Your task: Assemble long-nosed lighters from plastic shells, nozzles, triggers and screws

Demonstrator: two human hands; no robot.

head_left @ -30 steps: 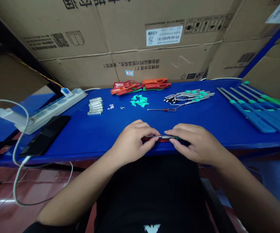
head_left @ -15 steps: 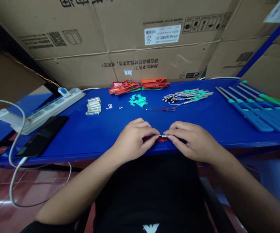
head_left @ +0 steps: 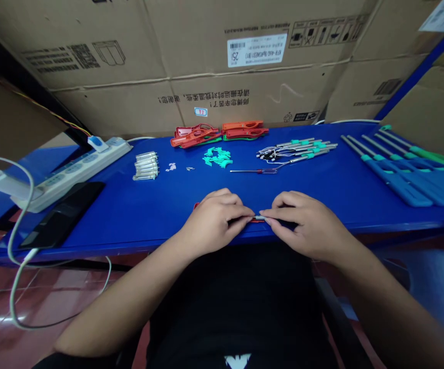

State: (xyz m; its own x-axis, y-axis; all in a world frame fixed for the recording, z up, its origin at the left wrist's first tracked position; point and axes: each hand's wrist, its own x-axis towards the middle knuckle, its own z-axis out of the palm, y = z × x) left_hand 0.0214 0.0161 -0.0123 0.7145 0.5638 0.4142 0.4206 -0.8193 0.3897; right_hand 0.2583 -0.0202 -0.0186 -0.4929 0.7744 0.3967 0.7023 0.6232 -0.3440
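Presently, my left hand (head_left: 214, 223) and right hand (head_left: 306, 225) pinch a small metal rod (head_left: 259, 218) from either end, its long axis lying crosswise.

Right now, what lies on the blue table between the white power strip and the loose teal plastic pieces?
The head view shows a stack of clear tubes and tiny white bits there.

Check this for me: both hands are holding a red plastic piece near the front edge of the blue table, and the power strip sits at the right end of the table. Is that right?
Not quite: the head view shows the power strip at the left end of the blue table, not the right. The rest stands: the left hand and right hand are holding the red plastic piece near the table's front edge.
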